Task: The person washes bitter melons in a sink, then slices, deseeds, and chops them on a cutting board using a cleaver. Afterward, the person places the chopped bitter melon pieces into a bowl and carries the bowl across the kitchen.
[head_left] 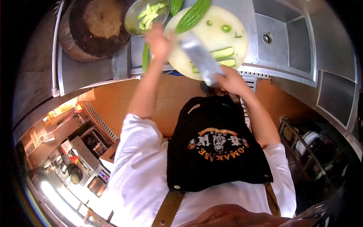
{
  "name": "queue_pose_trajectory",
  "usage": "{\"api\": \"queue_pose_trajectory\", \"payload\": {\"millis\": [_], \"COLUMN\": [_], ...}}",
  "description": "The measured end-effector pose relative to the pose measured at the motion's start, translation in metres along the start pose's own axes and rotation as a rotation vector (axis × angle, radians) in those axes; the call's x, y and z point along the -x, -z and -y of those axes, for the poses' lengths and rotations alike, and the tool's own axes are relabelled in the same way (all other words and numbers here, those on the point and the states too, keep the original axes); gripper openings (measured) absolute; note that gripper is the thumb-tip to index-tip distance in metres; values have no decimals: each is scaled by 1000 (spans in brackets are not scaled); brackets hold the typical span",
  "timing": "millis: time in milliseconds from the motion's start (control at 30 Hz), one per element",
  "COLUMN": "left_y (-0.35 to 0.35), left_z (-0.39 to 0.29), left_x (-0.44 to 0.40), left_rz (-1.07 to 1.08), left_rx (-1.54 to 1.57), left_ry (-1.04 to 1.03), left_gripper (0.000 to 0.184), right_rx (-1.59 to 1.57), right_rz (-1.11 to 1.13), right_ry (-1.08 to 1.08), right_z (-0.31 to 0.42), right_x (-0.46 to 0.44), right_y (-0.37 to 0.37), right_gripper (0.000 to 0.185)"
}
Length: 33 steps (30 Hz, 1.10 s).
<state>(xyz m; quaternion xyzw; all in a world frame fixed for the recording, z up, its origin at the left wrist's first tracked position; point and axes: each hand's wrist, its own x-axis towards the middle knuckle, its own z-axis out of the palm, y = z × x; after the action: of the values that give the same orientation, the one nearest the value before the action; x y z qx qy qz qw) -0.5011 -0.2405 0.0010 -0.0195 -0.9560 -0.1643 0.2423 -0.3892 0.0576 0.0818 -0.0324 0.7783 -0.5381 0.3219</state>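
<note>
My right hand [231, 80] is closed round the handle of a cleaver [202, 56], whose broad blade is blurred over the round white cutting board [238, 28]. Beside the blade lie cut bitter melon strips [222, 53]. Near the rim of a metal bowl [130, 22], my left hand [160, 42] is smeared by motion, so its fingers cannot be made out. Pale green melon slices [149, 16] lie in that bowl. A whole bitter melon [193, 16] rests across the board's far left edge, and small green scraps [226, 28] are scattered on the board.
A thick round wooden block [81, 49] stands at the left. More bitter melons lie left of the board, one [146, 56] near the counter edge and another [176, 5] beyond the bowl. To the right is a steel sink [298, 41] with a drain.
</note>
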Motion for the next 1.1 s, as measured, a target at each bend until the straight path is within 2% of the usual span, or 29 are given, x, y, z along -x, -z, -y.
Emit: {"api": "queue_pose_trajectory", "payload": {"millis": [33,67,100,133,200,267,300,367,433,533,600,667,700,733,800,900,967,1000,1067,1100], "left_y": [-18,-13,0,-1,-10,-17,-22,-3,11,26,24,-3,-22,-35,-78,-126,-121,-111,-96,-88], "left_z": [-25,-64,-98,-118,-125,-110,-91,-56,-14,25,30,-9,-41,-80,-133,-157,-168,-178,-191,-194], "left_x": [35,58,75,91,109,111,113,108,104,90,77,60,51,37,12,-7,12,31,67,76], "left_rz": [68,256,441,461,482,574,533,424,349,316,99,232,243,257,227,232,372,363,270,197], "left_rx": [78,196,126,155,196,50,25,12,-90,-80,-188,87,216,301,325,184,314,408,399,431], "left_ry": [-110,-163,-290,-321,-357,-261,-260,-259,-265,-188,-92,-135,-203,-179,-62,-63,-166,-130,-51,18], "left_gripper": [63,62,66,67,68,64,58,57,59,56,50,49,53,57,67,71,74,74,73,61], "right_rx": [-68,-141,-108,-107,-181,-159,-97,-37,-214,-317,-367,-297,-230,-211,-203,-133,15,25,-39,-104], "right_rz": [-66,-139,-217,-304,-371,-402,-432,-458,-448,-437,-433,-400,-373,-353,-334,-251,-177,-154,-146,-161], "right_ry": [-111,-216,-239,-235,-255,-263,-259,-250,-245,-243,-262,-269,-278,-251,-249,-251,-279,-275,-278,-289], "right_z": [-12,-24,-43,-75,-88,-93,-88,-89,-103,-136,-146,-140,-139,-140,-133,-130,-115,-113,-115,-114], "right_x": [17,35,45,49,58,54,52,45,29,2,-8,-17,-19,-23,-33,-41,-32,-28,-20,-20], "right_y": [13,26,39,50,70,85,88,96,103,108,112,117,116,117,117,109,93,82,43,25], "right_gripper": [27,26,31,28,24,22,21,19,15,13,15,16,17,20,22,29,32,32,30,29]}}
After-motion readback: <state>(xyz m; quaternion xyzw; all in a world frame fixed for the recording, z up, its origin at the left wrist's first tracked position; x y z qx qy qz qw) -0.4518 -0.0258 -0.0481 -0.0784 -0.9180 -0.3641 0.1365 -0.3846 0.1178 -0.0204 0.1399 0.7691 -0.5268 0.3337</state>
